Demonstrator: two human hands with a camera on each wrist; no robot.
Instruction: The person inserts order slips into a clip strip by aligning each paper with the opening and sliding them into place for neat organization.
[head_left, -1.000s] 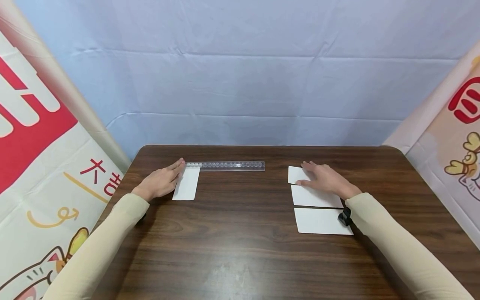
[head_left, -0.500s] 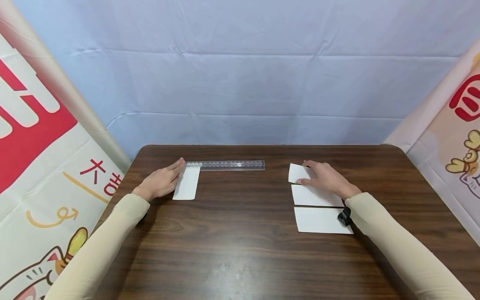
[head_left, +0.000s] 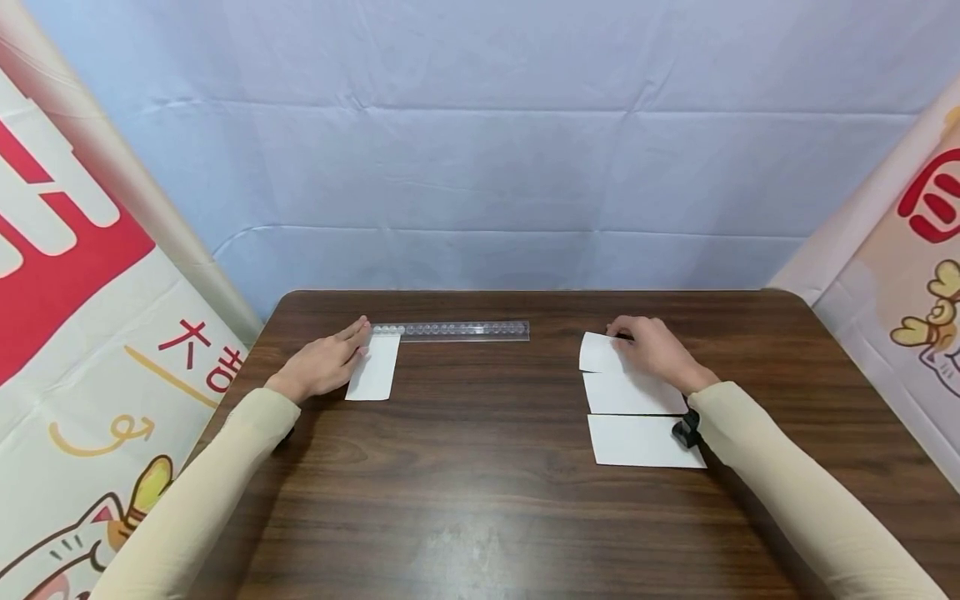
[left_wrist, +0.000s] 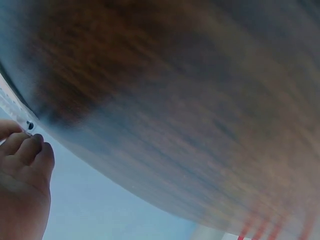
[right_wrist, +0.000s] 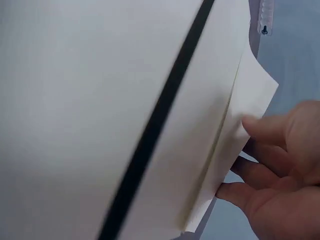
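On the left of the table, my left hand (head_left: 322, 362) rests with straight fingers at the left end of a clear plastic ruler (head_left: 465, 331) and beside a white paper slip (head_left: 375, 371). Only part of that hand (left_wrist: 22, 185) appears in the left wrist view. Over on the right, my right hand (head_left: 656, 350) pinches the far edge of the farthest white paper piece (head_left: 597, 353). The right wrist view shows the thumb on top of this paper (right_wrist: 252, 95) and the fingers at its edge, the piece bent upward.
Two more white paper pieces lie nearer on the right, a middle one (head_left: 622, 396) and a near one (head_left: 637, 442), stacked in a column. A brown wooden table (head_left: 465, 500) holds everything. Pale cloth (head_left: 480, 167) hangs behind its far edge, with printed banners (head_left: 90, 333) at the sides.
My right hand has gone from lying over the far paper to pinching its far edge, and the paper has lifted and shifted slightly toward the middle piece. The left hand stays put.
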